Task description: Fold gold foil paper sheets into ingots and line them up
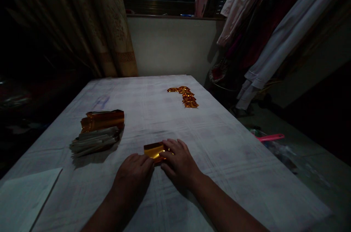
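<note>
A shiny gold foil paper (pixel 154 150) lies on the table between my two hands, its far part curved upward. My left hand (pixel 134 171) has its fingers closed at the near left edge of the foil. Across its right side rests my right hand (pixel 179 159), fingers bent and gripping the foil, covering that part. To the left sits a stack of gold foil papers (pixel 104 119), with its grey-white paper edges fanned toward me. Farther back on the right lies a row of several folded gold foil pieces (pixel 188 97), overlapping one another.
The table (pixel 145 107) has a pale plaid cover. A white sheet (pixel 27 195) lies at its near left corner. A curtain (pixel 109 34) hangs behind on the left, clothes (pixel 268 38) on the right. A pink handle (pixel 270 137) shows beyond the right edge.
</note>
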Available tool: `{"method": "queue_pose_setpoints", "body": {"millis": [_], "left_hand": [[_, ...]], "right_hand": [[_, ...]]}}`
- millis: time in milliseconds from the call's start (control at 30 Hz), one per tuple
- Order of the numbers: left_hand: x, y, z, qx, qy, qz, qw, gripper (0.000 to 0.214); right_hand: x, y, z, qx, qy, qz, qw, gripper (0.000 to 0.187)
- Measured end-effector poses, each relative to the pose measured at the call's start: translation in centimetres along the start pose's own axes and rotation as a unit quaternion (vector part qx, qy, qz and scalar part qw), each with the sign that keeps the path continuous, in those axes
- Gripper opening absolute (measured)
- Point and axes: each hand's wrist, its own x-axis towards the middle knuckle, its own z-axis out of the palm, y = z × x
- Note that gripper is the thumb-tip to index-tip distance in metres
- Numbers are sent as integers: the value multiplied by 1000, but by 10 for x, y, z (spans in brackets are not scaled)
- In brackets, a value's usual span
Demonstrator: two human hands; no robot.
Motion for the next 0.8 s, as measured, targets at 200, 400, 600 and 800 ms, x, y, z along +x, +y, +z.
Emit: {"method": "queue_pose_setpoints", "body": {"millis": [200, 400, 600, 800], "left_hand": [[-1, -2, 0, -4, -13, -32, 999, 24], [-2, -8, 1, -48, -34, -62, 996, 26], [-3, -12, -6, -97, -73, -96, 988, 21], [-1, -14, -11, -131, -92, -121, 980, 25]], "right_hand": [[2, 0, -2, 4, 34, 13, 999, 5], [-1, 4, -13, 10, -10, 80, 997, 6], [0, 7, -16, 16, -22, 102, 994, 7], [2, 7, -17, 4, -25, 119, 992, 6]]}}
